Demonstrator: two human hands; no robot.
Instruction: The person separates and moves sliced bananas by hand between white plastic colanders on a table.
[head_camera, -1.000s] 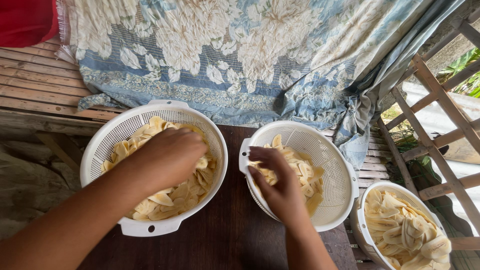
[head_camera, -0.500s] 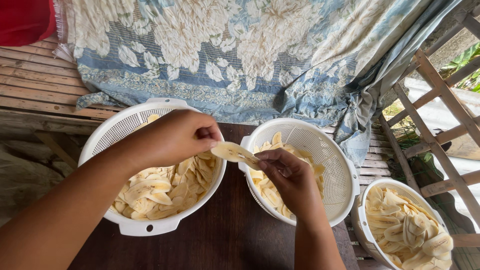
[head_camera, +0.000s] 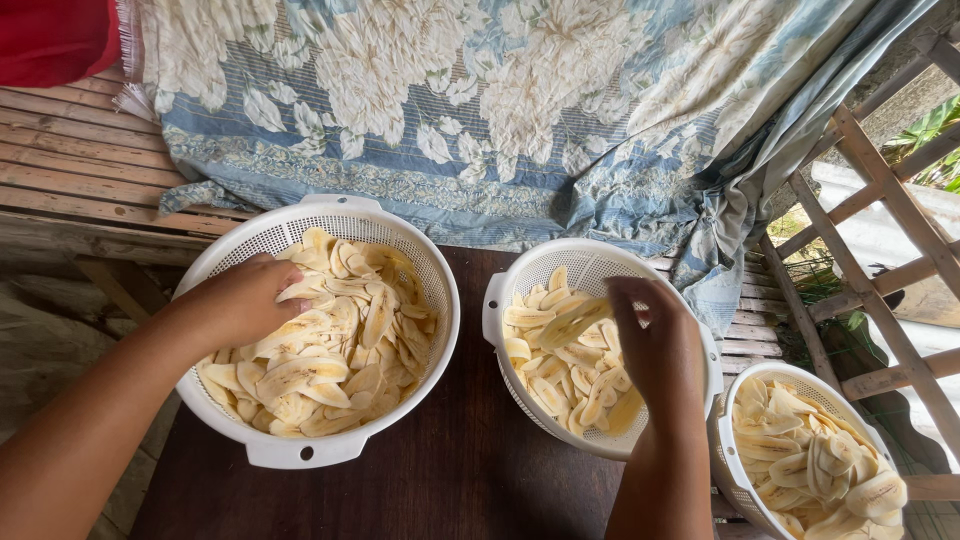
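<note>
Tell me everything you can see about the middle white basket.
The middle basket is a round white strainer, plastic by its look, with slotted walls and a small handle tab. It stands upright on the dark wooden table, partly filled with pale yellow banana slices. The right hand reaches into it, fingers among the slices.

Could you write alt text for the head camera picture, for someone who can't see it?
A person's left hand reaches into a large white colander of pale banana slices, while the right hand handles slices in a middle colander on a dark wooden table. A third colander sits lower right, a floral cloth behind.
</note>
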